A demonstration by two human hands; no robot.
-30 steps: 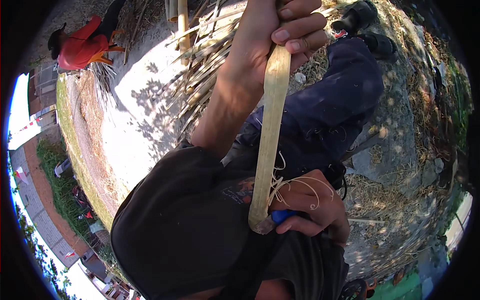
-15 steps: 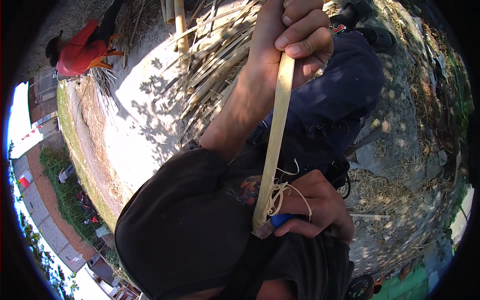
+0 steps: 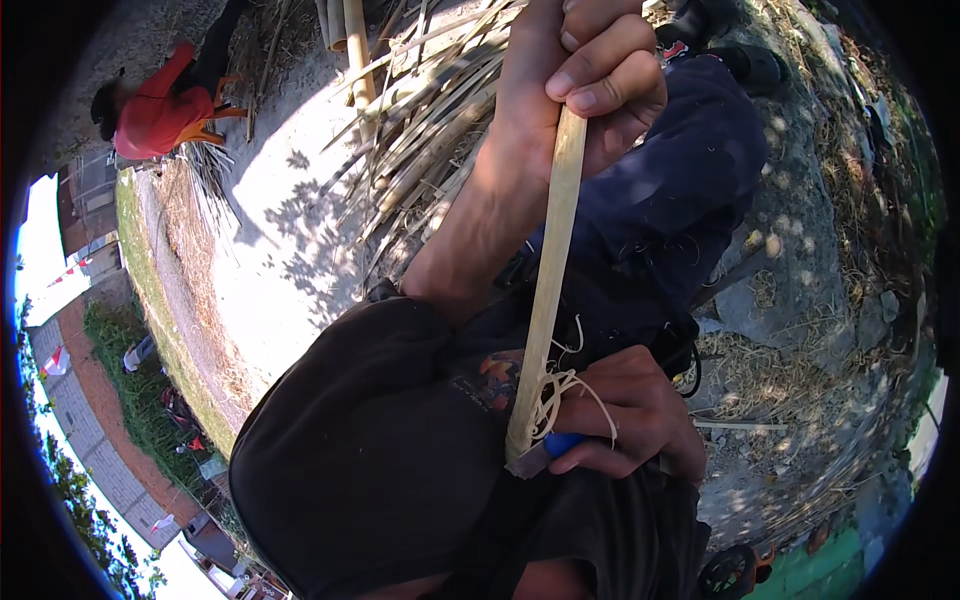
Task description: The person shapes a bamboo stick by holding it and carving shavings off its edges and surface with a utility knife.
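Observation:
A long pale bamboo strip (image 3: 556,250) runs from the top of the view down to my chest. My left hand (image 3: 605,75) is closed around its upper end, thumb and fingers pressed on it. Lower down, my right hand (image 3: 630,410) grips a knife (image 3: 562,443) with a blue handle; most of the handle is hidden in the palm. The knife's short blade lies against the strip's lower end. Thin curled shavings (image 3: 575,385) hang beside the strip, over the right-hand fingers.
Behind my left forearm lies a pile of split bamboo (image 3: 435,150), with thicker bamboo poles (image 3: 357,50) beside it. Dry shavings (image 3: 770,390) litter the ground at right. A person in red (image 3: 155,120) sits on an orange chair (image 3: 205,130) at far left.
Both hands, the strip and the knife stay almost where they were. The curled shavings have shifted slightly, and the surroundings have moved a little with the view.

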